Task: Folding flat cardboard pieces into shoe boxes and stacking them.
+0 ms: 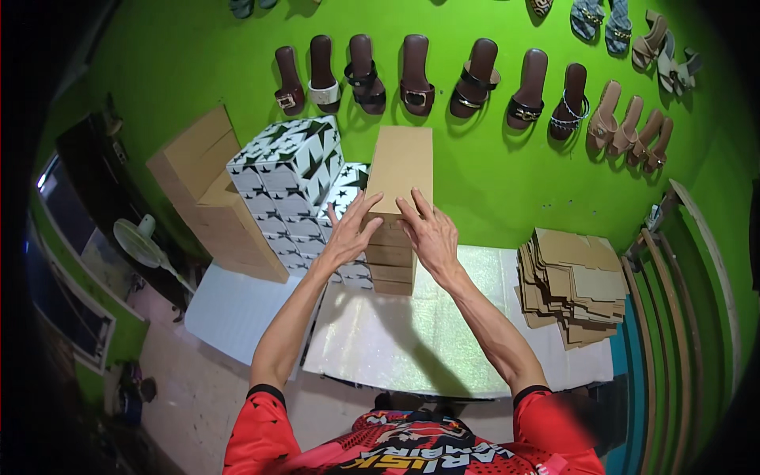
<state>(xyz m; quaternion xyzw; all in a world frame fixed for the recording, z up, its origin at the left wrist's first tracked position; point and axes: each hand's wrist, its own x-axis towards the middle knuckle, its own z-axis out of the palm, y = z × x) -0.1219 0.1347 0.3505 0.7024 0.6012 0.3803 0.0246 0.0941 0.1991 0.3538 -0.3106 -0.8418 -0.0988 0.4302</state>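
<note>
A column of plain brown cardboard boxes (393, 273) stands on the table against the green wall. Both hands are at the front edge of its top box (404, 158). My left hand (348, 236) is at the front left corner, fingers spread and fingertips at the box's top edge. Across from it, my right hand (431, 237) has its fingers stretched over the front right part of the lid. Neither hand wraps around the box. Just left of the column, white boxes with black star patterns (273, 190) are piled up, partly hidden by my left hand.
Flattened cardboard pieces (574, 281) lie piled at the table's right end. More brown boxes (229, 218) are stacked far left, above a pale-blue surface (237, 317). A fan (138, 237) stands at left. Sandals (416, 75) hang along the wall. Wooden slats (673, 317) lean at right.
</note>
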